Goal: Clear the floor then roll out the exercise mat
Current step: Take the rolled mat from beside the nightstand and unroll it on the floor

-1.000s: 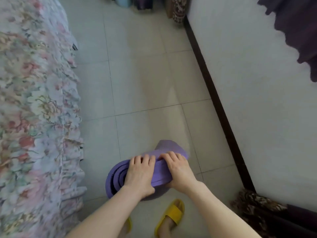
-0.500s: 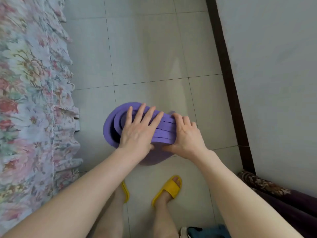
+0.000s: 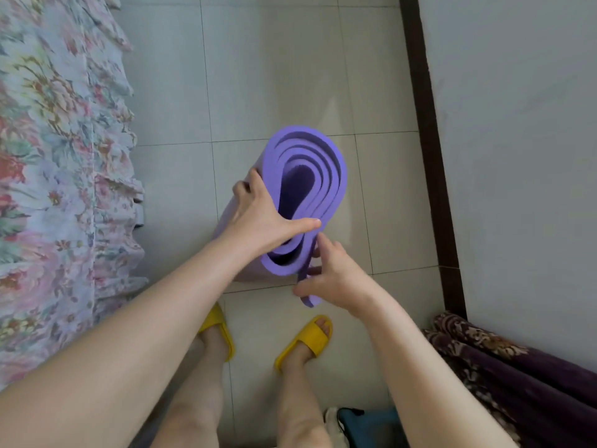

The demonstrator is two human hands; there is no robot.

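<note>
Exercise mat (image 3: 323, 189) stands rolled up and on end over the tiled floor (image 3: 274, 76), just past the centre of your view, with its spiral end turned up toward you and tilted a little toward one o'clock. Its coils are loose and squeezed into an oval, so you can see dark gaps between the purple layers. Your left hand (image 3: 265, 215) comes in from seven o'clock and grips the roll at its nine o'clock side: the fingers (image 3: 242, 189) curl round the outer wall while the thumb lies flat across the near rim of the spiral. Your right hand (image 3: 336, 276) comes in from five o'clock and sits at the roll's six o'clock corner, where its thumb and fingers pinch the loose outer flap (image 3: 309, 300), which hangs free of the coil and points down toward your feet. Both hands touch the mat and lie close together without touching each other. Below them, at six o'clock, your feet stand in yellow slippers (image 3: 307, 341) on the tiles. A bed (image 3: 48, 156) with a floral frilled cover fills the nine o'clock side, and a pale wall (image 3: 517, 124) with a dark baseboard (image 3: 426, 124) runs along the three o'clock side. Dark patterned fabric (image 3: 500, 360) is heaped at four o'clock against that wall.
</note>
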